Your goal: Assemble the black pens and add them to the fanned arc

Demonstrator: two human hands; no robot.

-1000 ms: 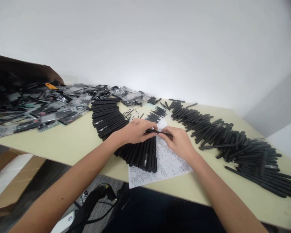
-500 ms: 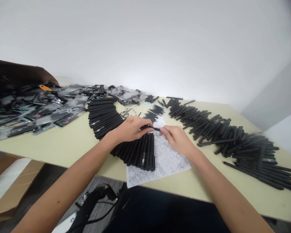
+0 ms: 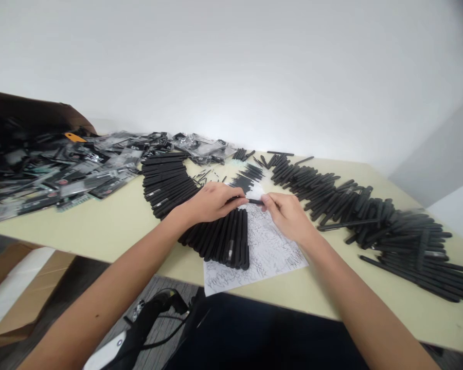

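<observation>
A black pen [image 3: 255,202] is held level between my two hands above the scribbled paper [image 3: 268,246]. My left hand [image 3: 219,200] is closed on the pen's left part, fingers and thumb pinching it. At its other end the thumb and fingers of my right hand [image 3: 287,213] grip the tip. Below and left of my left hand, a curved row of black pens [image 3: 216,239] lies side by side, its near end resting on the paper. Beyond my hands lies a cluster of thin black refill-like sticks [image 3: 247,177].
A long heap of black pens [image 3: 370,213] runs down the right of the pale yellow table [image 3: 119,231]. Clear plastic packets [image 3: 96,172] pile up at the left, by a cardboard box [image 3: 77,118]. Another open box [image 3: 27,293] stands below the table edge.
My right hand has shifted slightly right from my left hand, so more of the pen shows between them. The whole view has shifted a little.
</observation>
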